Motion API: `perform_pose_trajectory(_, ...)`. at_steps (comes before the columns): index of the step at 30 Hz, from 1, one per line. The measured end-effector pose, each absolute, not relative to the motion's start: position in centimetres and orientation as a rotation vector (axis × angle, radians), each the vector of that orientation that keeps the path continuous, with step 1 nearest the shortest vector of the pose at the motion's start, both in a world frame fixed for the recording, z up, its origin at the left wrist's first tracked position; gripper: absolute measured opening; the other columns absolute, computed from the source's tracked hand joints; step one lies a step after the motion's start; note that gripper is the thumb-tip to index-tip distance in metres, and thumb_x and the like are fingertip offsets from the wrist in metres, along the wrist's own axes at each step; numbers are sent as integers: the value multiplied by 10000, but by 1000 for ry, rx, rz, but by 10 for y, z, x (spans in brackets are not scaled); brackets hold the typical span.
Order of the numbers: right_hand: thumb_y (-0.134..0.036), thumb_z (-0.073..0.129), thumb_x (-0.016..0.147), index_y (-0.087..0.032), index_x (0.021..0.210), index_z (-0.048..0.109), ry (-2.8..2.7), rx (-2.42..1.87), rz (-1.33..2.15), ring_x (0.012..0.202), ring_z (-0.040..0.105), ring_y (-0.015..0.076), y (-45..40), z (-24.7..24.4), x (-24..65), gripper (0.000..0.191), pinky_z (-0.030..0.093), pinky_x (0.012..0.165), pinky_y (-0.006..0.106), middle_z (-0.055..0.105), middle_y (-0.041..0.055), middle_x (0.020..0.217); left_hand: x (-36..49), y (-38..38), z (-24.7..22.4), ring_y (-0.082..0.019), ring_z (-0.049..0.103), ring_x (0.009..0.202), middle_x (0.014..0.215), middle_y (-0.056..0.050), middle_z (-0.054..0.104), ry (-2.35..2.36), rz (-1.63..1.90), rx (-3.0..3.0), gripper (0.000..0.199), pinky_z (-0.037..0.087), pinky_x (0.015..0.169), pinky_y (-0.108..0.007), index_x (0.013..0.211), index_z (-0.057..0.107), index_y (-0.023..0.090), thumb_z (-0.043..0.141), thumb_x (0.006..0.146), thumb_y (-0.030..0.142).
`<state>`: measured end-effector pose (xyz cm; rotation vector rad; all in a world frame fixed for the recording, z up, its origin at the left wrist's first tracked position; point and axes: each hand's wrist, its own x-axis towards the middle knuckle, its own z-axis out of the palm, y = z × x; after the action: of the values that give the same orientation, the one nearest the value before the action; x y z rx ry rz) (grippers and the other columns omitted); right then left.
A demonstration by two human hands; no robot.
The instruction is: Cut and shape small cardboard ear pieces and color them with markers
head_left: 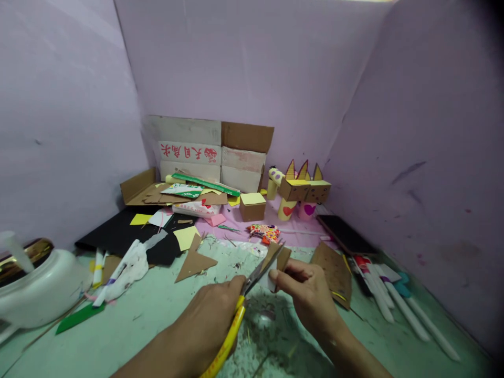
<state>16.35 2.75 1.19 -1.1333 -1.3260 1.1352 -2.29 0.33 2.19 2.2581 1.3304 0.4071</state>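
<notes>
My left hand (207,320) is closed around the yellow-handled scissors (229,338), whose metal blades point up and away to the right. Between thumb and fingers, my right hand (311,289) pinches a small brown cardboard piece (284,256) with a white patch (271,277) on its near side. The blades lie against the cardboard, across its left part; whether they are cutting into it cannot be made out. An angular cardboard offcut (195,262) rests on the table to the left of the scissors.
Behind stand a small cardboard box (252,210) and box-headed paper figures (296,190). A dark phone-like slab (346,233), a cardboard sheet (334,270) and markers (405,310) lie right. Black paper (118,233) and a white pot (43,283) occupy the left. Scraps litter the green table (157,320).
</notes>
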Motion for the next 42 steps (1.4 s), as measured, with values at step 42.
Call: perform_pose_trajectory(42,-129,531,558,-159,420,490,-1580,-1114,1616,418,235,50,17,10,148,147,154,406,211,335,-72,412,-19,13,31,-76,413,495,601,87,436,1195,814,1514,415,354,445,-191,954,466,184,547,549,155)
